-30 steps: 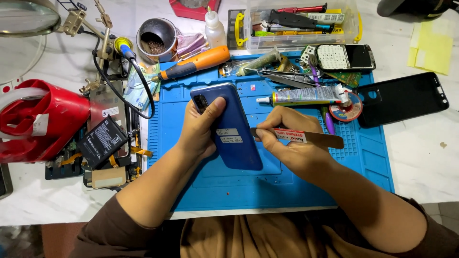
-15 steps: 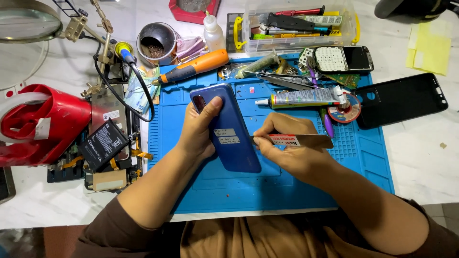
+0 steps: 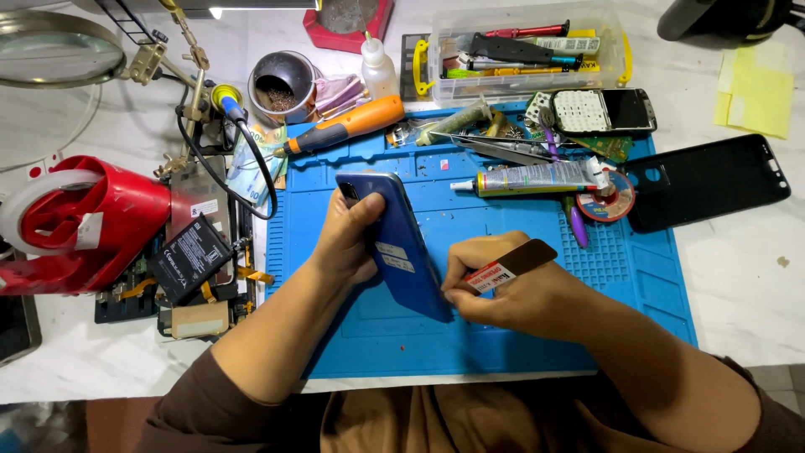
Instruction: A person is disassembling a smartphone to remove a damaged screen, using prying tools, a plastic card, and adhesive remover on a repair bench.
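Blue phone (image 3: 394, 239) is up off the blue work mat (image 3: 503, 335), back side showing, tipped a bit so its top leans to the left. The left hand (image 3: 348, 239) is wrapped around its left edge, with the thumb lying on the back near the top corner. The right hand (image 3: 503, 289) is closed on a thin flat prying card (image 3: 507, 267) (dark at one end, red and white at the other), and the tip of the card touches the lower right edge of the phone. Both hands are over the middle of the mat. Behind the hands on the mat lie a tube of glue (image 3: 537, 178), a pair of tweezers (image 3: 495, 147) and a screwdriver with an orange handle (image 3: 352, 124). An old phone with small keys (image 3: 599, 111) lies at the back of the mat, and a black phone frame (image 3: 708, 180) lies to the right, partly off the mat. A clear box of tools (image 3: 524, 52) sits at the back of the table. To the left of the mat are a black battery (image 3: 193, 256) and a big red tape holder (image 3: 84, 222).
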